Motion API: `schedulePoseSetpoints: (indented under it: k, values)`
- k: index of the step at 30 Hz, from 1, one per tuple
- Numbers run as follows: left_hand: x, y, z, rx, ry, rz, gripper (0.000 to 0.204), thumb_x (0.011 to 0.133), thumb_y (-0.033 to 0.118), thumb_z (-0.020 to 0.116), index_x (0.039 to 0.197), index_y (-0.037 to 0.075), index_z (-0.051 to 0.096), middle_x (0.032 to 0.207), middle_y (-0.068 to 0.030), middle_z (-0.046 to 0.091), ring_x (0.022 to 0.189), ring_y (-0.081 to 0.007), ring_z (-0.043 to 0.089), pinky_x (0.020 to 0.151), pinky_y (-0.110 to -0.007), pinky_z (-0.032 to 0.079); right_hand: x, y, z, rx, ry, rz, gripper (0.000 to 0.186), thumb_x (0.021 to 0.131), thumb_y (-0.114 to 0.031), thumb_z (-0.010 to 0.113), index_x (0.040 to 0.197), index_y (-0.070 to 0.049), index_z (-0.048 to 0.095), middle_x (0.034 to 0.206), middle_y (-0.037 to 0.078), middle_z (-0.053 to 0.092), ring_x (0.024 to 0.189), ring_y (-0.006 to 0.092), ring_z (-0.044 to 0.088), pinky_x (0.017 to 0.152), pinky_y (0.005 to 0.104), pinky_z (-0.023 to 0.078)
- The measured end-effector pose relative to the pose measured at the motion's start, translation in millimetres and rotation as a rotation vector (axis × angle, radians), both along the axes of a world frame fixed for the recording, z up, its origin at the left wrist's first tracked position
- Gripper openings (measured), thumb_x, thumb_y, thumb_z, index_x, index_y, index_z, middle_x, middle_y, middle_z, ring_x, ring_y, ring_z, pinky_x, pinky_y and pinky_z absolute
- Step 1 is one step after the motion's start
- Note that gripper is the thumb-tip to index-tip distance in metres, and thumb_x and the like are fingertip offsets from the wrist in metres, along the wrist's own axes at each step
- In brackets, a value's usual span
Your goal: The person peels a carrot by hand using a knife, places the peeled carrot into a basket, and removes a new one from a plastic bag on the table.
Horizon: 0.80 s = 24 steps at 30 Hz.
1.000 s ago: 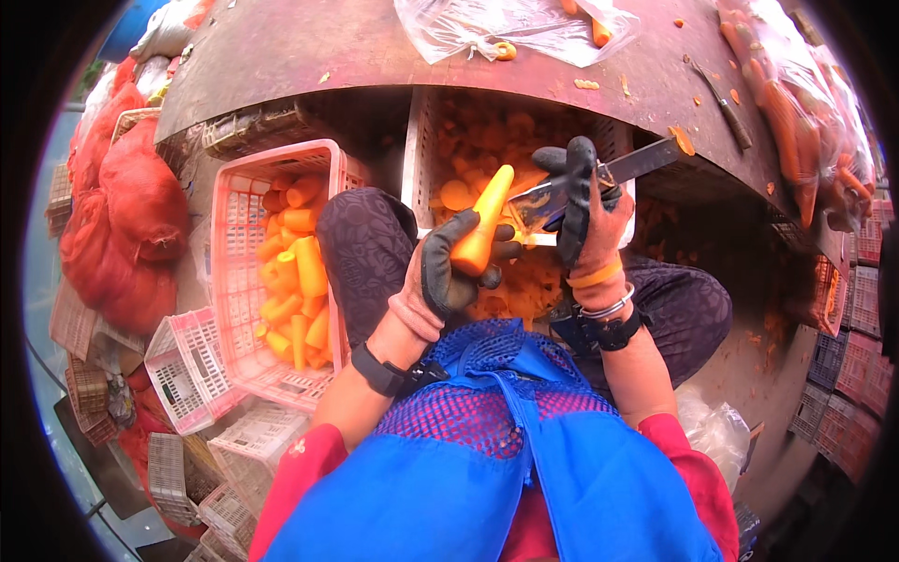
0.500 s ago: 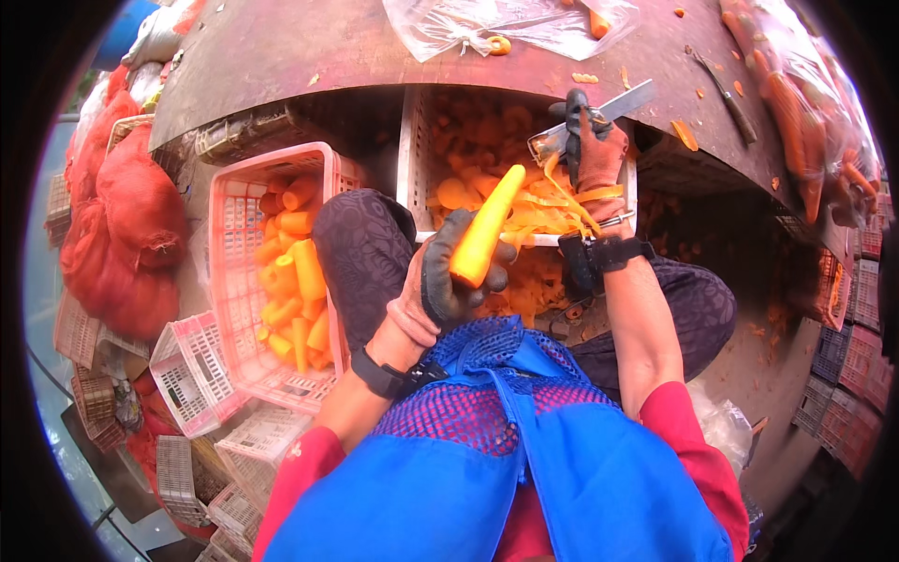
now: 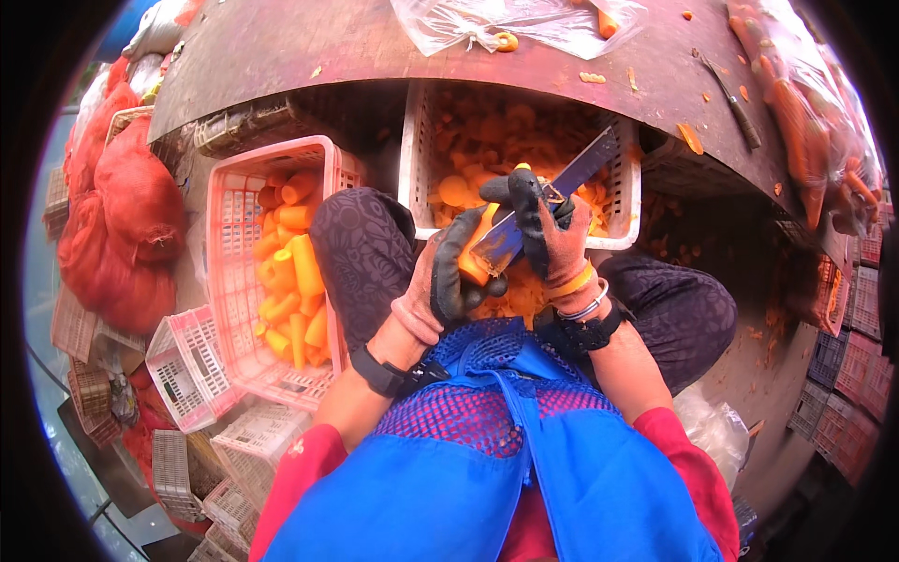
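Observation:
My left hand (image 3: 451, 270), in a dark-palmed glove, is closed round a peeled orange carrot (image 3: 478, 245) held upright and tilted above my lap. My right hand (image 3: 554, 234), also gloved, grips a flat-bladed peeling knife (image 3: 592, 161) around its middle. One end of the blade lies against the carrot; the other points away to the upper right. My right fingers partly cover the carrot's far end. Beneath and beyond both hands stands a white crate (image 3: 408, 159) with orange peelings in it.
A pink crate (image 3: 229, 272) of peeled carrots is beside my left knee. The table (image 3: 309, 51) carries a plastic bag (image 3: 449, 19), another knife (image 3: 735, 103) and bagged carrots (image 3: 796, 112). Red sacks (image 3: 136, 206) and stacked crates (image 3: 183, 365) stand at left.
My right hand has come down and toward me with the peeling knife, from above the crate onto the carrot. The peel strip hanging at the knife is gone. My left hand has hardly moved.

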State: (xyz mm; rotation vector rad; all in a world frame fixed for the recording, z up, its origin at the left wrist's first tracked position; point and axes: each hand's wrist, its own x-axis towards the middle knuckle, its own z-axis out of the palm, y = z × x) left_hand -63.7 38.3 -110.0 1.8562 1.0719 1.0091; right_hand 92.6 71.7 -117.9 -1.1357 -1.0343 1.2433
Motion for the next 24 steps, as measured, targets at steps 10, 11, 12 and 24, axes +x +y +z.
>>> schedulePoseSetpoints:
  k: [10,11,12,24]
  values:
    - [5,13,31,-1.250,-0.754,-0.083,0.039,0.092,0.034,0.051,0.116,0.002,0.051,0.091,-0.0095,0.062,0.066,-0.0146,0.062,0.047,-0.020,0.045,23,69,-4,0.042,-0.055,-0.266,0.020,0.088,-0.016,0.062,0.089,0.002,0.069,0.080,0.005,0.069,0.062,0.0079,0.056,0.057,0.0233,0.045]
    - [5,11,30,-1.101,-0.592,-0.088,0.043,0.089,0.030,0.056,0.120,0.001,0.050,0.089,-0.0092,0.062,0.063,-0.0156,0.062,0.049,-0.020,0.046,27,71,-7,-0.047,0.036,-0.228,0.020,0.088,-0.017,0.062,0.088,0.002,0.069,0.079,0.005,0.069,0.061,0.0082,0.056,0.057,0.0233,0.045]
    - [3,11,32,-1.091,-0.590,-0.088,0.043,0.089,0.030,0.056,0.120,0.001,0.050,0.089,-0.0092,0.062,0.063,-0.0156,0.062,0.049,-0.020,0.046,31,76,-8,-0.130,0.131,-0.180,0.021,0.088,-0.018,0.062,0.088,0.002,0.069,0.079,0.005,0.069,0.061,0.0085,0.056,0.057,0.0234,0.046]
    - [-8,13,-4,-1.353,-1.342,-0.214,0.048,0.090,0.031,0.055,0.124,-0.001,0.044,0.106,-0.0190,0.060,0.078,-0.0253,0.065,0.048,-0.026,0.050,39,20,24,-0.009,0.204,-0.258,0.024,0.092,-0.011,0.051,0.105,0.007,0.062,0.097,0.015,0.067,0.075,0.0127,0.062,0.067,0.0255,0.050]
